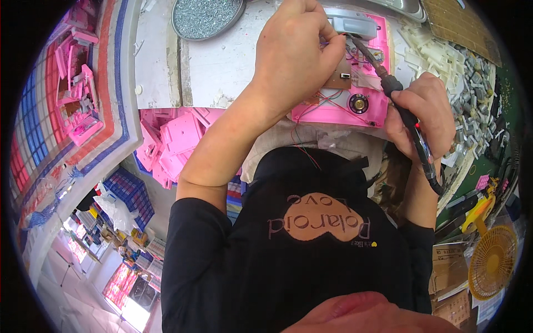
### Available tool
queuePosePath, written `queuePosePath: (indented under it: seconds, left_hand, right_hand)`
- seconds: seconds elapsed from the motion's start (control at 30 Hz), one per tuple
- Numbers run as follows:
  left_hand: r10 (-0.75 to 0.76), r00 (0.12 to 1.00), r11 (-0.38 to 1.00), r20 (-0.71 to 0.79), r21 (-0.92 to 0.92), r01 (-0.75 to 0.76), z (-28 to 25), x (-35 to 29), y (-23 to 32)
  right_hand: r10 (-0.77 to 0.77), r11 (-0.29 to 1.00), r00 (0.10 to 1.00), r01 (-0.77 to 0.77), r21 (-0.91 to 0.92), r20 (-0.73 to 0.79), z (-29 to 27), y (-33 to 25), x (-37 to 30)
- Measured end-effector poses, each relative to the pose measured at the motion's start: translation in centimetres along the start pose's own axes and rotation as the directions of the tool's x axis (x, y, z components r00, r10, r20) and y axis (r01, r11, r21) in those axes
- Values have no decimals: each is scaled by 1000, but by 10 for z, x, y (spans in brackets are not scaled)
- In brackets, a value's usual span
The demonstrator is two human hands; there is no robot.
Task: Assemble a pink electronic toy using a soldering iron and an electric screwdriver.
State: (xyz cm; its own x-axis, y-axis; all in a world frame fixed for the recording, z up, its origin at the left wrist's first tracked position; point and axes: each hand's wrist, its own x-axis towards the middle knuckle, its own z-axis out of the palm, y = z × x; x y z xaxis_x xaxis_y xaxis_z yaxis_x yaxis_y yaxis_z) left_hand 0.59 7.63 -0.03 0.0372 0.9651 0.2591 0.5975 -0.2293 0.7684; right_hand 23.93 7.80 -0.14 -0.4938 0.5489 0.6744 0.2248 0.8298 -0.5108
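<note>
A pink plastic housing (333, 115) lies on the bench before me, with a round black speaker (358, 104), a brown circuit board (340, 82) and thin coloured wires in it. My left hand (297, 55) is over the housing's left part, fingers pinched together; thin wires show by the fingertips, but what they grip is hidden. My right hand (425, 114) is closed around the black handle of a soldering iron (404, 102). The iron's tip points up and left, close to my left fingertips, beside a grey-blue plastic part (355, 26) at the housing's far end.
A round dish of small screws (204, 19) stands at the far left. Pink plastic parts (180, 136) fill a space below the bench edge. White and grey small parts (472, 94) are heaped at the right, above a yellow fan (492, 261). More pink pieces (80, 94) lie at far left.
</note>
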Motion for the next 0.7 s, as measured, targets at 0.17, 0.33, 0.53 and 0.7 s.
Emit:
queuePosePath:
  seconds: [0.17, 0.33, 0.53, 0.7]
  left_hand:
    - [-59, 998, 998, 7, -30, 59, -2, 1, 6]
    - [-44, 999, 999, 12, 25, 44, -3, 1, 10]
    - [-86, 996, 996, 20, 24, 86, -6, 3, 19]
    - [-54, 998, 997, 26, 52, 53, -2, 1, 7]
  right_hand:
    - [34, 996, 999, -31, 86, -35, -3, -2, 0]
    - [64, 992, 997, -59, 110, -47, -10, -4, -2]
    - [72, 991, 996, -65, 119, -58, -14, -5, -4]
    - [62, 993, 995, -54, 110, -75, -14, -5, -5]
